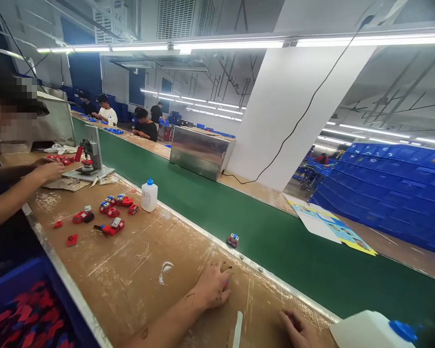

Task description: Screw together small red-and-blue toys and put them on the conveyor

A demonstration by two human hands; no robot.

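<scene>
My left hand (pixel 213 286) rests on the brown worktop (pixel 130 270), its fingers curled round something small. A bit of blue and red shows between the fingers, but the rest of it is hidden. Just beyond, a small red, blue and grey toy-like piece (pixel 232 240) sits at the near edge of the green conveyor belt (pixel 195 198). At the bottom of the view my right hand (pixel 301 329) lies low over the worktop, partly cut off, its visible fingers loosely bent and apart with nothing seen in them. A strip of white tape (pixel 238 328) lies between my hands.
A white bottle with a blue cap (pixel 373 331) stands at right; a smaller bottle (pixel 149 195) stands farther left. Several red and blue pieces (pixel 112 212) lie near a hand press (pixel 90 157). A co-worker's hands (pixel 49 169) work there. A blue bin (pixel 18 285) holds red parts.
</scene>
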